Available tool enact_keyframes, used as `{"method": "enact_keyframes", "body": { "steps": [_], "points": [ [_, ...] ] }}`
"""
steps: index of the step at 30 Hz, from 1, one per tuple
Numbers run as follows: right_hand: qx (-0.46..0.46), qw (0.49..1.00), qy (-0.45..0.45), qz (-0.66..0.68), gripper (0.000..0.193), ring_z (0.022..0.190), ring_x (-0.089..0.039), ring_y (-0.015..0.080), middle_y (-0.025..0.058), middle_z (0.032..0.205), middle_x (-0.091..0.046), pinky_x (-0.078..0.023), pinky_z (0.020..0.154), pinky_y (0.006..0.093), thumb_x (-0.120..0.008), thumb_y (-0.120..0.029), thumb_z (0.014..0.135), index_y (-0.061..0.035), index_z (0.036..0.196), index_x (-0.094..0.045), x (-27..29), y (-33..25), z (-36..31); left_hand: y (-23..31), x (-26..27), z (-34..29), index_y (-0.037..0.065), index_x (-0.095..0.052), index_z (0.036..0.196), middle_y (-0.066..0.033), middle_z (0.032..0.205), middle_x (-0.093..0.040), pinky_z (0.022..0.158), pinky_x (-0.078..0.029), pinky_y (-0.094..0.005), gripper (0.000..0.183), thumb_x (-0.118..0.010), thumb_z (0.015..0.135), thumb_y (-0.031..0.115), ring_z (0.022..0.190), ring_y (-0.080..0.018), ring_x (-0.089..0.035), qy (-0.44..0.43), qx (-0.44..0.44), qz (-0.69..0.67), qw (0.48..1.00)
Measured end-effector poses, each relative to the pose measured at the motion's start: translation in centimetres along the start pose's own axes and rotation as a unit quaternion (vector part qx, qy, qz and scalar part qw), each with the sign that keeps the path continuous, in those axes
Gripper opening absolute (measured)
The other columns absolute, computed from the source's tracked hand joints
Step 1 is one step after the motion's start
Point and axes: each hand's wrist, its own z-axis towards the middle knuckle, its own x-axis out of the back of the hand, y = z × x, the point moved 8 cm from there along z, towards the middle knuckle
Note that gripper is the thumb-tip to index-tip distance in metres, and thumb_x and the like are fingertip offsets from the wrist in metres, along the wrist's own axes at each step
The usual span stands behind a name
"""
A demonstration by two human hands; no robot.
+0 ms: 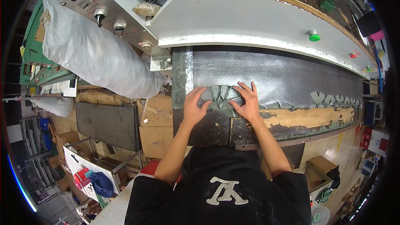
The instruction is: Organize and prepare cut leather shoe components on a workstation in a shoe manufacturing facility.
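A cutting die of thin dark metal strips, rounded at the far side with curved dividers inside, lies at the near edge of a glossy dark sheet. My left hand grips its left end, thumb on the near side and fingers on the far side. At its right end my right hand holds it in the same way, with the index finger lifted off. Along the sheet's near edge to the right runs a jagged, cut-out border. Several curled, notched pieces stand at the far right.
A wide white machine beam with a green button spans beyond the sheet. A control panel and a big white sack are at the left. Nearest me is a worn board edge. Cardboard lies on the floor at left.
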Motion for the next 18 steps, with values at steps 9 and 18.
{"method": "enact_keyframes", "body": {
  "steps": [9,18],
  "points": [
    [0.005,1.0,0.013,0.013,0.06,0.131,-0.063,0.0345,0.0178,0.131,-0.071,-0.024,0.128,0.0596,-0.091,-0.025,0.076,-0.008,0.13,-0.071,0.38,0.06,0.09,0.6,0.01,0.58,0.009,-0.07,0.134,-0.0176,0.136,-0.069,0.11,-0.046,-0.0448,0.057,-0.088,0.081,0.019,0.129,-0.0365,-0.063,-0.009,-0.016,0.017,1.0],
    [0.003,1.0,-0.011,-0.002,0.065,0.133,-0.061,0.0332,0.0161,0.128,-0.073,-0.021,0.129,0.0593,-0.09,-0.026,0.078,-0.0106,0.137,-0.068,0.24,-0.5,0.53,0.77,0.27,0.3,0.007,-0.072,0.128,-0.0149,0.126,-0.07,0.106,-0.047,-0.0441,0.052,-0.089,0.08,0.016,0.122,-0.0331,-0.064,0.064,0.015,-0.028,0.997]
  ]
}}
